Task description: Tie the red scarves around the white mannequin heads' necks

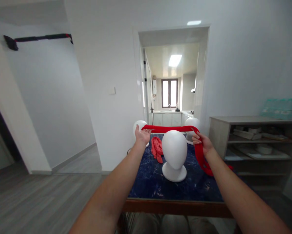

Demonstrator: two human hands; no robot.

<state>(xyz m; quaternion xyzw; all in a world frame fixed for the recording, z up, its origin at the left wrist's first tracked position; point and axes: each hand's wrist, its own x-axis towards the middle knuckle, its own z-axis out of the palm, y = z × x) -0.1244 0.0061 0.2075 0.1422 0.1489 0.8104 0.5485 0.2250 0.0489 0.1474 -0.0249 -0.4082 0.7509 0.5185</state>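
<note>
Forearms (109, 190) extended. Left hand (143, 134) and right hand (204, 143) both grip scarf (170, 129): bright red, narrow, stretched nearly level between them, loose tail curving downward.

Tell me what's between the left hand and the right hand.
In the head view, a red cloth strip spans the stretch from the left hand to the right hand.

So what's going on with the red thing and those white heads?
Someone is holding a red cloth stretched between their left hand and right hand, with the rest trailing down from the right. From here, it passes behind the top of the bare front head. Two more heads stand farther back on the table, and a pink cloth lies there too.
</note>
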